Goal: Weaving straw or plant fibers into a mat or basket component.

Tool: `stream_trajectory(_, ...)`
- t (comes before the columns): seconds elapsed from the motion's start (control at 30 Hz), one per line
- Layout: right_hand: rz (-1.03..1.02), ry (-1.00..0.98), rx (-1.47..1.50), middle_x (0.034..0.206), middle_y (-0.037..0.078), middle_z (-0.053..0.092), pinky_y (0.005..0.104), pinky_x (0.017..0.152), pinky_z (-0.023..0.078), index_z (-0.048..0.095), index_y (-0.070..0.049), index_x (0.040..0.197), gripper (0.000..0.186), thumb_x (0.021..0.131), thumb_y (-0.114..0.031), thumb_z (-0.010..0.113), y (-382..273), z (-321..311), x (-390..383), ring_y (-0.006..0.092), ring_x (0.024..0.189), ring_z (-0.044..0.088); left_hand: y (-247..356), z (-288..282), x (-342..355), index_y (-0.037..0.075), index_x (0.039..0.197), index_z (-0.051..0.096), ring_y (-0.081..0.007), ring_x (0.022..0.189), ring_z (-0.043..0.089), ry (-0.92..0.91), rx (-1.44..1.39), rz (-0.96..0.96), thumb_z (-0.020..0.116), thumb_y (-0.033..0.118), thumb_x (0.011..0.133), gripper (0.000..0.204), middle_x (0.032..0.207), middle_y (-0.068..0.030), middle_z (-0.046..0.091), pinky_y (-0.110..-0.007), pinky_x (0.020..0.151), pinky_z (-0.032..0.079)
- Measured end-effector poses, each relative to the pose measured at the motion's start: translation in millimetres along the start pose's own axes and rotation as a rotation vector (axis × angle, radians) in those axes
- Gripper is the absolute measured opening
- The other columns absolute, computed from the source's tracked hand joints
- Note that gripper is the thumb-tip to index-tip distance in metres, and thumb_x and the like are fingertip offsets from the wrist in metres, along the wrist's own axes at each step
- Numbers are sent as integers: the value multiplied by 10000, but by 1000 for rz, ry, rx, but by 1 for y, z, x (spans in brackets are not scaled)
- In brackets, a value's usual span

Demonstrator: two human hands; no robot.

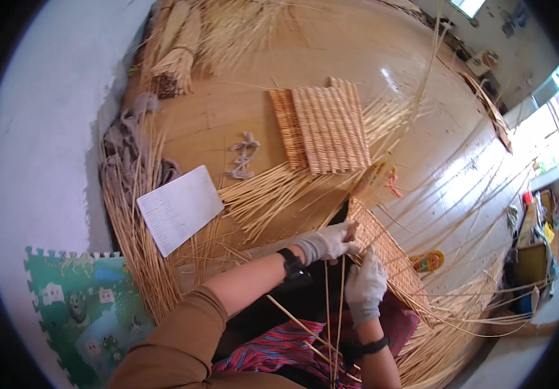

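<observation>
A tan woven wicker panel (393, 256) slants across my lap, with long loose strands fanning out from its far and right sides. Wearing a whitish work glove, my left hand (334, 241) pinches the panel's upper left edge. My right hand (365, 286), gloved the same way, is closed at the near edge a little lower down, its thumb side toward the weave. Its fingertips are partly hidden, so any single strand in them does not show. Two thin strands (340, 305) hang down between my hands over dark and red striped cloth.
Finished-looking woven panels (331, 129) lie stacked on the floor ahead, above a spread of loose wicker rods (273, 194). To the left are a printed white sheet (181, 209), grey cloth (124, 152) and a green foam mat (88, 311). A yellow slipper (427, 261) sits beyond my panel.
</observation>
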State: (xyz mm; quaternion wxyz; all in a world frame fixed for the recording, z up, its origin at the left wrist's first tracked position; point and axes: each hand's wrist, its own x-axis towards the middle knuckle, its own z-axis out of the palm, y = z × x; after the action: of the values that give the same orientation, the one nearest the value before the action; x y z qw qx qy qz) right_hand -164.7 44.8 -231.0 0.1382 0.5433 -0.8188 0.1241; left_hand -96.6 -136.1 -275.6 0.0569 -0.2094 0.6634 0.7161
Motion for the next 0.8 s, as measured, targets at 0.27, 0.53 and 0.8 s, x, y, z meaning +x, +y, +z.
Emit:
stream_trajectory(0.27,5,-392,71,969,155,710,468,785,544,679,-121,1333,440,897,-108,627,62,-14,12,349,904,679,-7,31,12,25,1342,549,-188,918,548,326,65,165,921,325,789,731,1018,-62,664,-383,883,495)
stream_trajectory(0.53,421,164,-174,754,132,613,455,744,469,665,-55,871,367,779,-340,877,75,-10,-4,353,807,592,-19,35,12,84,1348,594,-238,1021,666,464,-43,353,833,409,864,630,1140,-109,717,-372,934,508)
stream_trajectory(0.8,628,347,1043,1098,37,599,300,784,531,548,-97,1504,620,918,-17,734,86,-13,54,138,867,571,6,35,-5,74,1270,605,-294,1003,674,502,191,75,855,446,824,632,1084,-137,711,-385,918,507)
